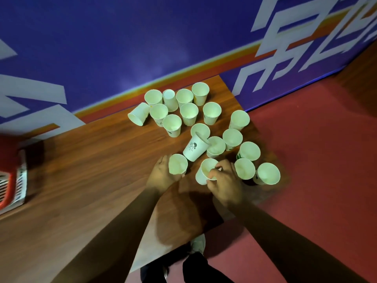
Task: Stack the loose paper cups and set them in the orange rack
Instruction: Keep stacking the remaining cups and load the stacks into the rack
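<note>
Several white paper cups stand loose on the right end of the wooden table (91,180). My left hand (163,176) grips one upright cup (177,164) at its near side. My right hand (224,182) pinches the rim of a second cup (205,170), which is tilted to the left. Just beyond them a cup with a black print (194,148) leans over against another cup. A further cup (138,114) lies on its side at the far left of the group. The orange rack (8,180) shows only in part at the left edge.
A blue wall with white lettering and an orange stripe (183,48) runs behind the table. The table's right edge falls off to a red floor (316,160). Two upright cups (267,173) stand close to that edge. My shoes (197,245) show below.
</note>
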